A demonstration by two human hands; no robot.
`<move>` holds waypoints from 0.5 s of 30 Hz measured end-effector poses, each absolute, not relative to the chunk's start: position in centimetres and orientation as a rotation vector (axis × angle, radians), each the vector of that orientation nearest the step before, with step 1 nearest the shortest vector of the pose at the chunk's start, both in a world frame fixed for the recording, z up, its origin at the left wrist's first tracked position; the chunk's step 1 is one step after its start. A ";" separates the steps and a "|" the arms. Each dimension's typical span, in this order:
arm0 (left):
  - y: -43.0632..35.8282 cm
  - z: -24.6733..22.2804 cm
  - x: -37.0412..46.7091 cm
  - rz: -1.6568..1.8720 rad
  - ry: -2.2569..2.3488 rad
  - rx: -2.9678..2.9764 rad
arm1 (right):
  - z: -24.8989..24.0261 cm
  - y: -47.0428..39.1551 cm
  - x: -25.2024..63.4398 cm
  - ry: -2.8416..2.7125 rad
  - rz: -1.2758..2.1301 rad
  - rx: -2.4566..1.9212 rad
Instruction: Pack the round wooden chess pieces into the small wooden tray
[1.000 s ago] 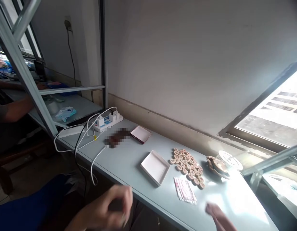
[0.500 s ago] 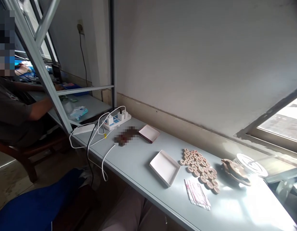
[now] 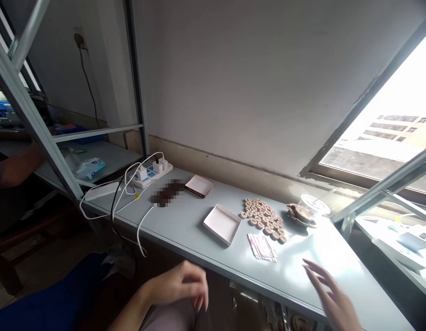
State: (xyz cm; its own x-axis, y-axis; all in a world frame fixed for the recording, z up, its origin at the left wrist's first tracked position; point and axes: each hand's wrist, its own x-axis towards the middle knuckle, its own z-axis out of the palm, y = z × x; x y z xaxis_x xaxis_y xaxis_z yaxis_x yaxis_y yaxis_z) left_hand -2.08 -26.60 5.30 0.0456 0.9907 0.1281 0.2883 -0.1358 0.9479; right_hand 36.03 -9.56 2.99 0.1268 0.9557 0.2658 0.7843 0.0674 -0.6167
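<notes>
The right hand (image 3: 332, 294) is held over the near edge of the surface (image 3: 185, 225), its grip wide, fingers spread and nothing held. The nearest thing is the packet (image 3: 262, 247), which lies just left of and beyond the fingertips, flat, its long axis running from far left to near right. Beyond it the wooden discs (image 3: 264, 219) are spread in a band along the same slant, with the white tray (image 3: 222, 223) just to their left. The left hand (image 3: 180, 286) is kept below the surface edge, over the lap, its grip loosely curled and empty; it is well apart from the packet, so the right hand is the nearer. Half a second ago neither hand was in view; both are now seen again, and the packet, discs and tray are unmoved on the surface.
</notes>
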 end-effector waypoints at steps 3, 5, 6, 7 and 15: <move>-21.0 6.1 -2.2 0.927 1.289 1.662 | 2.4 -8.0 33.4 -1.755 0.344 -2.030; -17.7 6.3 -2.9 1.026 1.310 1.621 | 2.1 -6.7 31.5 -1.803 0.271 -2.109; -16.3 6.3 -3.4 1.106 1.339 1.598 | 2.0 -6.2 30.9 -1.834 0.270 -2.109; -15.0 6.2 -3.9 1.167 1.379 1.588 | 1.8 -5.9 30.4 -1.869 0.288 -2.089; -10.0 4.3 -4.8 1.286 1.528 1.765 | 1.1 -6.0 29.4 -1.854 0.316 -2.036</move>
State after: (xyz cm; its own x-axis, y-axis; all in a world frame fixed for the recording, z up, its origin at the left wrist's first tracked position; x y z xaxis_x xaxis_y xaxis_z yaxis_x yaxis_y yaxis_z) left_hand -4.77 -10.05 4.32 -0.0602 0.9382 0.3409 0.4956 -0.2684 0.8260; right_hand 29.37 -5.96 1.07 0.1101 0.9907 0.0799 0.9082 -0.0676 -0.4129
